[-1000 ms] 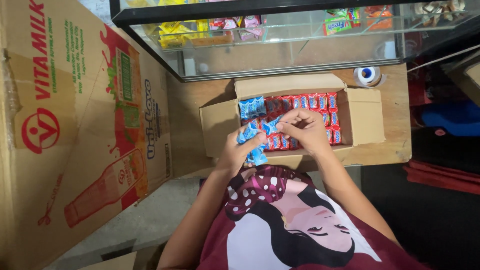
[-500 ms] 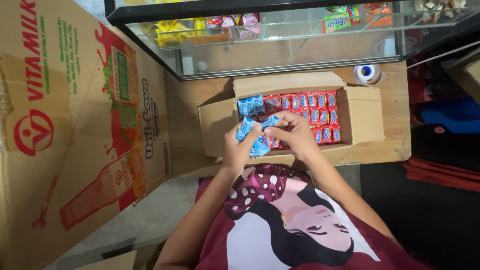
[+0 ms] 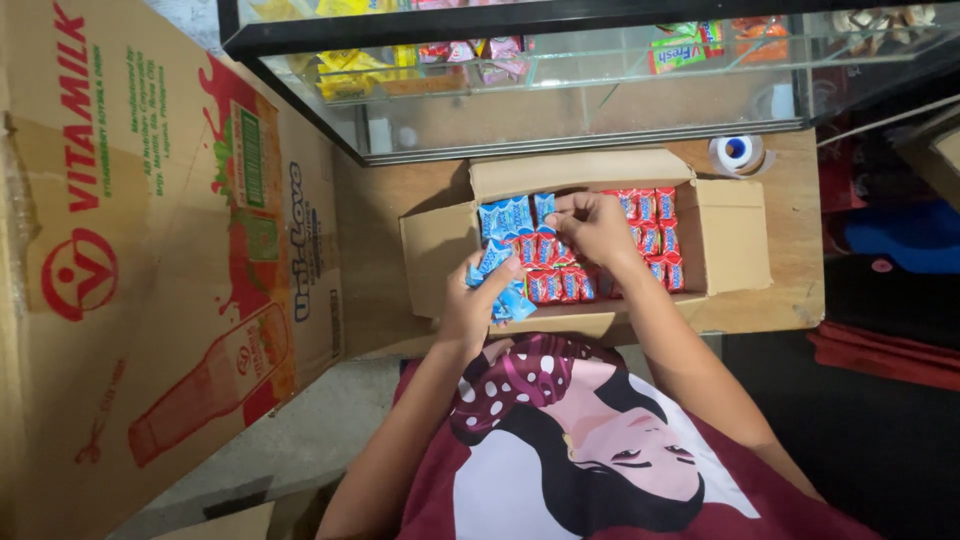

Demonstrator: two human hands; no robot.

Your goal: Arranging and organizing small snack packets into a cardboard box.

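An open cardboard box sits on a wooden surface and holds rows of small red packets and blue packets. My left hand grips a bunch of blue packets at the box's near left corner. My right hand is inside the box with its fingertips pinching a blue packet at the border between the blue and red rows.
A glass display case with snack packs stands just beyond the box. A large printed cardboard carton fills the left side. A roll of tape lies by the box's far right corner. Dark and red items lie at right.
My right hand moved from my left hand's bundle further into the box, to the packet rows. My left hand stayed put with its packets.
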